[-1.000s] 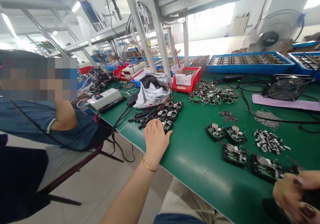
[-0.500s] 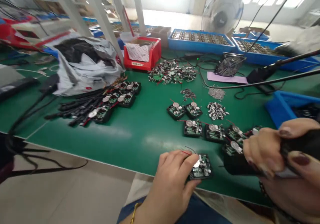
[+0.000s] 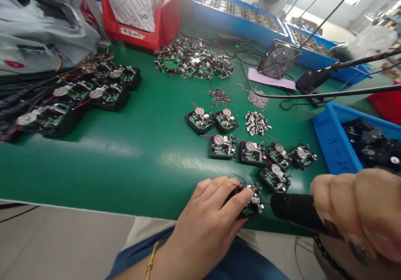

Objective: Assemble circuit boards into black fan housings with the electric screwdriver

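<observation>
On the green bench mat (image 3: pixel 131 167), at the far left, a grey plastic bag (image 3: pixel 40 25) is slumping against a bundle of black cables (image 3: pixel 12 98), and a red plastic bin (image 3: pixel 138 29) is standing behind them. A cluster of black-backed circuit modules (image 3: pixel 106 96) is lying just right of the cables.

Further right, the person's left hand (image 3: pixel 203 221), wearing a gold bangle (image 3: pixel 152 259), is resting near the bench's front edge and clamping a small black-backed circuit module (image 3: pixel 250 200), with its fingers (image 3: pixel 219 192) curled over the module's near side. A red wire is showing at the top of that module. Just right of it, the person's right hand (image 3: pixel 354 209) is wrapped around a black soldering iron handle (image 3: pixel 294 209), which is pointing left at the held module. Its tip is too small to tell whether it is touching. The two hands are staying apart, with the module and the iron between them.

Beyond the hands, a heap of loose boards (image 3: pixel 194 61), a row of finished modules (image 3: pixel 250 152) and a pile of small parts (image 3: pixel 257 123) are lying on the mat, and a blue tray (image 3: pixel 332 142) is sitting at the right.
</observation>
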{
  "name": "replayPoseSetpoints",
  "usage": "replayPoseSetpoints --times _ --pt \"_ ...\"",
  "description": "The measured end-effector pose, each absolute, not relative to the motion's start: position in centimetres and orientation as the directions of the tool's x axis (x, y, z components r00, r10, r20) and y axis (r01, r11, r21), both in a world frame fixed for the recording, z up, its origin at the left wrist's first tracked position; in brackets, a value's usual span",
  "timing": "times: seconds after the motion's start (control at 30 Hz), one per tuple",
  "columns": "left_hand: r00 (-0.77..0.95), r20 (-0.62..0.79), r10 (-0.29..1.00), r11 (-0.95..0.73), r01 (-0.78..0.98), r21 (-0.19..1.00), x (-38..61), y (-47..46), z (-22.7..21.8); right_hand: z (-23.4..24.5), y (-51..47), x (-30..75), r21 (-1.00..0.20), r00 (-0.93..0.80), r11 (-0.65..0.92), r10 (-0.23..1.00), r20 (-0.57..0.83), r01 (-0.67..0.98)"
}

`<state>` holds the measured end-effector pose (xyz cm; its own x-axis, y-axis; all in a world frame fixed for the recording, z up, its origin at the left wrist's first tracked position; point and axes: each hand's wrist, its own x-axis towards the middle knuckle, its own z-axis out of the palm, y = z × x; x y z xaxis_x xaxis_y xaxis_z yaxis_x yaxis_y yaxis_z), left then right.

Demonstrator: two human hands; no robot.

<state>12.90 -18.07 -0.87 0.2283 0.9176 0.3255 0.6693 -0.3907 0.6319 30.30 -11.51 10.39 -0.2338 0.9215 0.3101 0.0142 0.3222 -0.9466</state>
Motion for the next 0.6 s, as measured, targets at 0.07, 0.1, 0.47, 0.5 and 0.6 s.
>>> replayPoseSetpoints --times 0.07,0.1,0.47,0.5,0.6 --pt "0.234 0.321 0.918 -0.392 0.668 0.633 12.9 -18.1 -0.8 10.6 -11.3 30.0 -0.939 -0.180 0.338 0.921 0.344 -0.068" --pt "0.236 0.318 0.918 -0.391 0.666 0.635 12.8 -18.1 -0.8 10.7 -11.2 29.8 -0.933 -0.161 0.345 0.920 0.358 -0.106" --pt "0.241 0.299 0.923 -0.382 0.661 0.646 12.7 -18.0 -0.7 10.9 -11.4 28.6 -0.926 -0.203 0.374 0.905 0.375 -0.041" --pt "0.244 0.299 0.923 -0.384 0.659 0.647 12.7 -18.0 -0.8 10.9 -11.4 28.4 -0.923 -0.215 0.383 0.900 0.380 -0.027" --pt "0.253 0.308 0.917 -0.397 0.657 0.641 12.7 -18.1 -0.9 11.0 -11.4 27.9 -0.907 -0.208 0.421 0.885 0.417 -0.027"
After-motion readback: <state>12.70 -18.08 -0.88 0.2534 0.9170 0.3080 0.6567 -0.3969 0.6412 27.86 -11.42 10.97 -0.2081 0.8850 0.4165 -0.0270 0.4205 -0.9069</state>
